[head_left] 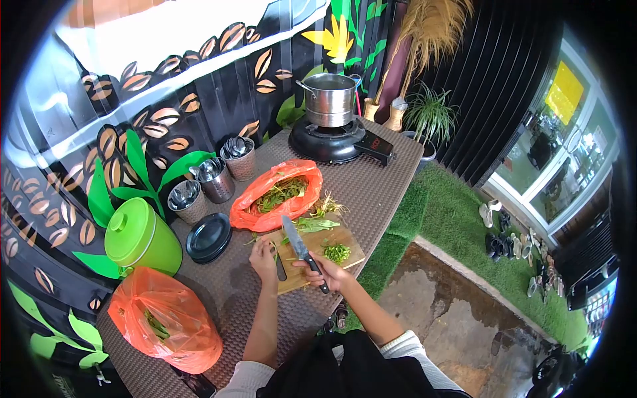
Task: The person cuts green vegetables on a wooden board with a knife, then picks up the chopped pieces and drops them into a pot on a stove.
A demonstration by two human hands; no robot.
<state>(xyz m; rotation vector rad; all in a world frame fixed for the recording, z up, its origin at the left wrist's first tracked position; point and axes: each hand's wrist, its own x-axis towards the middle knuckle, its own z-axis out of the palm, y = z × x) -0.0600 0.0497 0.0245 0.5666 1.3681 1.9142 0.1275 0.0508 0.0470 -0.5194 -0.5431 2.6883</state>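
Note:
My right hand [328,273] is wrapped round the black handle of a knife [294,237], its blade pointing up and away over the wooden cutting board [292,281]. At the board's left edge is my left hand [264,257], fingers bent and close together; whatever they hold is too small to make out. Chopped greens [337,252] lie in a small pile on the right of the board. Longer leaves [317,225] rest along its far edge, beside pale root ends [328,205]. Just beyond, an open orange bag [312,174] holds more greens [282,194].
A steel pot [330,99] sits on a black stove [324,144] at the far end. Cutlery cups [215,180], black plates [208,239] and a green bucket [142,237] stand at left. A tied orange bag [192,318] is near left on the woven-textured table [245,312].

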